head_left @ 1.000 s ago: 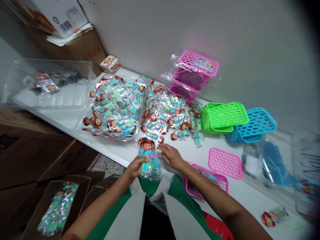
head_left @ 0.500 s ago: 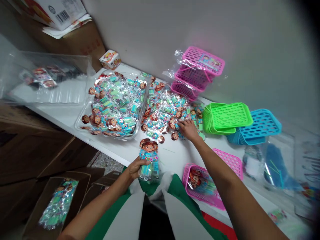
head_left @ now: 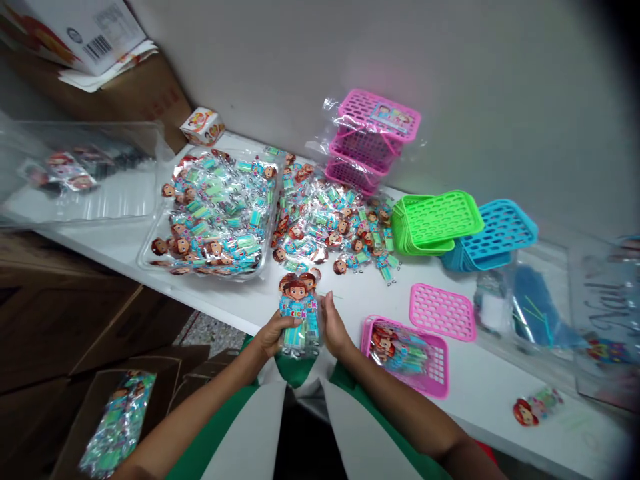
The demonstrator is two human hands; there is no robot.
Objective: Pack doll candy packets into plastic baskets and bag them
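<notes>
My left hand (head_left: 275,333) is closed around several character-shaped stick packets (head_left: 299,317), clear plastic packs with a printed figure and green-blue sticks inside. They are fanned slightly and held upright in front of my body. My right hand (head_left: 335,327) is at their right edge, its fingers stretched upward along the side. Beyond both hands spreads a loose pile of similar packets (head_left: 325,223). Left of the pile, a clear plastic tray (head_left: 145,257) is heaped with more of them. To the right of my right hand, a pink basket (head_left: 440,367) holds several packets with red-haired figures.
A flat pink lid (head_left: 443,312) lies behind the pink basket. Green baskets (head_left: 440,220), blue baskets (head_left: 500,233) and wrapped pink baskets (head_left: 375,137) stand along the wall. One packet (head_left: 537,407) lies at right. A cardboard box (head_left: 160,380) with packets is below the table at left.
My right hand has moved from the loose pile back to the right edge of the packets in my left hand. My left hand keeps its hold. The view has shifted slightly.
</notes>
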